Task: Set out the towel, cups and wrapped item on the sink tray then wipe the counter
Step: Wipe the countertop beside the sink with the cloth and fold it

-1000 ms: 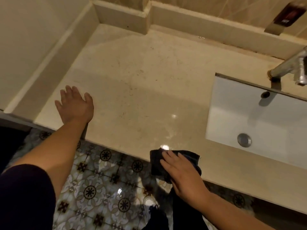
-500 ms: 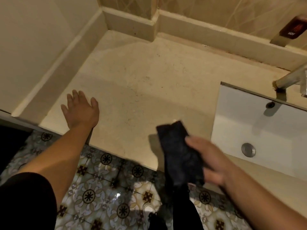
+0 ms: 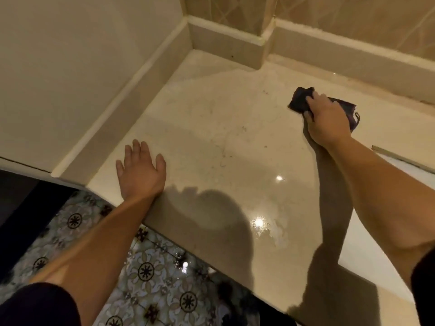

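Dark cloth pressed to the far right of the counter

The pale glossy counter shows wet shine near its front edge; the right hand clamps down on a crumpled black cloth toward the back wall, while the left hand lies flat, fingers spread, holding nothing

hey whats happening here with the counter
A person is wiping a beige stone counter. Their right hand presses a dark cloth flat onto the far part of the surface, near the back ledge. The left hand lies open and flat at the front edge, empty, as if bracing. A wet patch shines nearer the front.
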Demonstrator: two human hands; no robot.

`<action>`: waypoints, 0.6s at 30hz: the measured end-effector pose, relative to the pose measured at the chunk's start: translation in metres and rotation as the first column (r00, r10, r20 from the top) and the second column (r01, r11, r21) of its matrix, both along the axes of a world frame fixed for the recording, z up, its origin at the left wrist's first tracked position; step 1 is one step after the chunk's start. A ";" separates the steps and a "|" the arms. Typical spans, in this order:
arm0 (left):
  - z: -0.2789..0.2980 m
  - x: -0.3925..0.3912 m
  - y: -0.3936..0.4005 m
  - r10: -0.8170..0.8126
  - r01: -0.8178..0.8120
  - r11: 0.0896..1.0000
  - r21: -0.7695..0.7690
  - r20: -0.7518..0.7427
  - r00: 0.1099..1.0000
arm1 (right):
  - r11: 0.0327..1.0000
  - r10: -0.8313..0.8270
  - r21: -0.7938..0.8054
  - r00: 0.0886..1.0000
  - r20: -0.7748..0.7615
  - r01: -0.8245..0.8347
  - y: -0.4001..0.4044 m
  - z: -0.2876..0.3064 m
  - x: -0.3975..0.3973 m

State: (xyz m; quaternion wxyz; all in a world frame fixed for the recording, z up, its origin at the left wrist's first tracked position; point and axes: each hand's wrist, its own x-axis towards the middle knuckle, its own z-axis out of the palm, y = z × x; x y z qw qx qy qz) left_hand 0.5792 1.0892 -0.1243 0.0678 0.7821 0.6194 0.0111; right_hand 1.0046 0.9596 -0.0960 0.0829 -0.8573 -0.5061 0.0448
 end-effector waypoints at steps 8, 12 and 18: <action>0.005 0.001 -0.004 -0.020 0.020 1.000 -0.014 -0.005 1.000 | 0.957 0.288 0.002 0.948 -0.133 -0.290 -0.118 0.001 -0.193; 0.006 0.001 -0.003 -0.024 0.024 0.999 -0.036 -0.012 1.000 | 0.946 0.313 -0.016 0.926 -0.212 -0.324 -0.174 -0.001 -0.261; 0.005 -0.003 -0.001 -0.055 0.055 0.996 -0.075 0.000 0.998 | 0.951 0.284 0.011 0.861 -0.421 -0.309 -0.207 0.008 -0.304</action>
